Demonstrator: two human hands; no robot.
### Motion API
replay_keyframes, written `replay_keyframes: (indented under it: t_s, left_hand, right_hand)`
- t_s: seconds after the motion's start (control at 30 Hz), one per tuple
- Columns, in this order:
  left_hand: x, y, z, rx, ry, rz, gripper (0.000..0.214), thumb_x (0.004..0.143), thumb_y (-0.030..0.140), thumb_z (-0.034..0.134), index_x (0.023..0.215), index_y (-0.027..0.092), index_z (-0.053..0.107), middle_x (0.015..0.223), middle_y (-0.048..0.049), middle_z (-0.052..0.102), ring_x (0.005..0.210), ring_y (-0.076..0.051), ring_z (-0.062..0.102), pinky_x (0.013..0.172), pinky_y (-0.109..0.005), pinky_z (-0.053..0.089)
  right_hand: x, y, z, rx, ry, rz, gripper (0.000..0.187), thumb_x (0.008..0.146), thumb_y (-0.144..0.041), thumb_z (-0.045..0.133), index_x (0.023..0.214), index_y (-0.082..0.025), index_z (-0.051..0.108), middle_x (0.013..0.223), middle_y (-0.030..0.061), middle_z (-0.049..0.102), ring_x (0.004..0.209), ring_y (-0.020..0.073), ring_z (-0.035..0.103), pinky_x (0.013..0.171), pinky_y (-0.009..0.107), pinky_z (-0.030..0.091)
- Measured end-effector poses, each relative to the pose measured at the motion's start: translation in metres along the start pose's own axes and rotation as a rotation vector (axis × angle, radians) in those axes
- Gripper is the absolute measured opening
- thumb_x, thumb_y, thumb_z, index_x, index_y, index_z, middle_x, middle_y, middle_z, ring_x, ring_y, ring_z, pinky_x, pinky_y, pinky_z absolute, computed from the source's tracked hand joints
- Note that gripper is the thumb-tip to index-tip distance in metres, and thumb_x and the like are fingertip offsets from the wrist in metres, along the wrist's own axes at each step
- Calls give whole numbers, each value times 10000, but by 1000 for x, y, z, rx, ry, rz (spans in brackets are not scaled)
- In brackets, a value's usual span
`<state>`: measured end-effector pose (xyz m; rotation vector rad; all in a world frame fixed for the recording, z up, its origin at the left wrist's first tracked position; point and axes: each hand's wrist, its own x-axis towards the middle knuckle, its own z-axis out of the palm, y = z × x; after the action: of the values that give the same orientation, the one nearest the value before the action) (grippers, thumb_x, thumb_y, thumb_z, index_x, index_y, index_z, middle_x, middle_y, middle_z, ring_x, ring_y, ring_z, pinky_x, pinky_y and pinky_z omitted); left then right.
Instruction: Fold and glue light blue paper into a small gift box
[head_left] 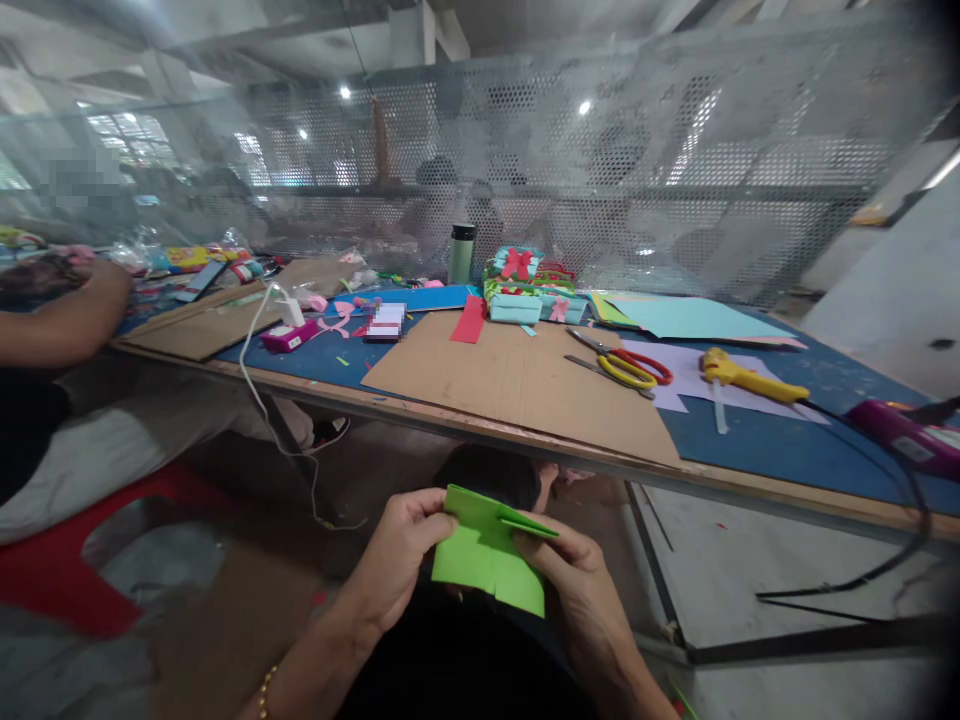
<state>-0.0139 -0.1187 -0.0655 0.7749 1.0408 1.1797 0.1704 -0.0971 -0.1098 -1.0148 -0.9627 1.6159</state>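
Note:
A piece of bright green paper [487,555], folded along its upper part, is held over my lap, in front of the table edge. My left hand [409,545] pinches its left upper corner between thumb and fingers. On the other side my right hand [574,575] grips the right end, its thumb on the near face by a folded flap. A short slit or crease shows at the paper's lower edge. Both hands are closed on this one sheet, and some fingers are hidden behind it.
On the blue table lie a cardboard sheet [495,385], scissors [630,370], a yellow glue gun [750,380], coloured paper [697,318], a red strip [469,320], small paper boxes [517,305] and a green bottle [461,258]. Another person's arm [67,315] reaches in at left, above a red stool [82,560].

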Motion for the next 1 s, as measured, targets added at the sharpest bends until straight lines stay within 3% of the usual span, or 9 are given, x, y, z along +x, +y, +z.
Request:
replay_keyframes:
  t_s: [0.37, 0.63, 1.0]
  left_hand:
    - [1, -1, 0, -18, 3, 11, 213, 686, 251, 716, 835, 105, 763, 605, -20, 628, 485, -105, 507, 423, -201, 432]
    - [1, -3, -1, -9, 39, 7, 171, 690, 236, 714, 811, 124, 758, 576, -5, 616, 458, -119, 539, 399, -216, 463]
    - [0, -3, -2, -13, 7, -25, 184, 737, 317, 713, 798, 143, 721, 547, -13, 635, 393, -156, 589, 360, -233, 452]
  right_hand:
    - [0, 0, 1, -41, 3, -21, 338, 670, -430, 859, 933, -220, 830, 904, 91, 796, 801, 250, 700, 706, 324, 524]
    - [-3, -6, 3, -67, -2, 4, 190, 633, -275, 837, 816, -222, 837, 790, 54, 783, 671, 171, 659, 608, 236, 489]
    - [-4, -7, 5, -37, -15, 31, 191, 618, -238, 812, 804, -201, 834, 781, 69, 778, 667, 185, 676, 614, 252, 506]
